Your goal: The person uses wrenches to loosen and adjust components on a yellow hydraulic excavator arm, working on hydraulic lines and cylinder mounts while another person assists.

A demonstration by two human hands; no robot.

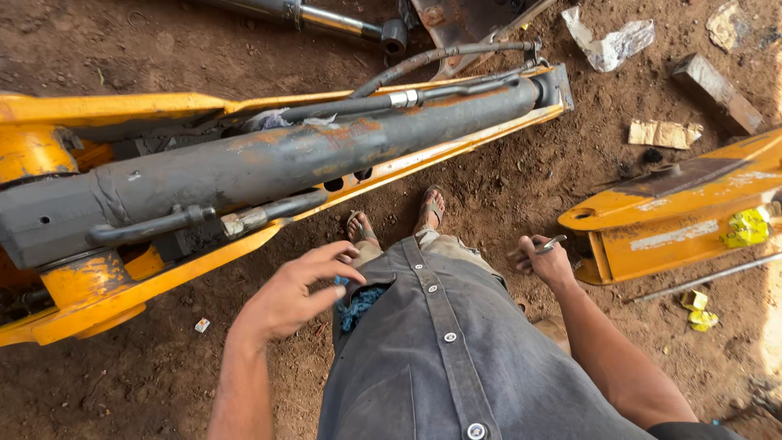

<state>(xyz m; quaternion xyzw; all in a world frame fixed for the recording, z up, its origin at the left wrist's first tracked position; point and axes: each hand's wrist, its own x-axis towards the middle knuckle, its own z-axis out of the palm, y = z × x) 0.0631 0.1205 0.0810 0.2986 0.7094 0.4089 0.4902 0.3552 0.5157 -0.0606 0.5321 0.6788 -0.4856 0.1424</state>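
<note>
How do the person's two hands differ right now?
The left hand is open, fingers spread, by a blue cloth at the shirt pocket; the right hand is closed around a slim metal tool. The left sits nearer the big grey cylinder. Both are bare.

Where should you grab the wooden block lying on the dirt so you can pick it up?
Probably across the middle of the wooden block, coming down from above. It lies flat on the dirt with its long sides bare and nothing touching them, so fingers can pinch those two sides. Its ends are narrower and one looks chipped, so the middle seems the steadier spot.
</note>
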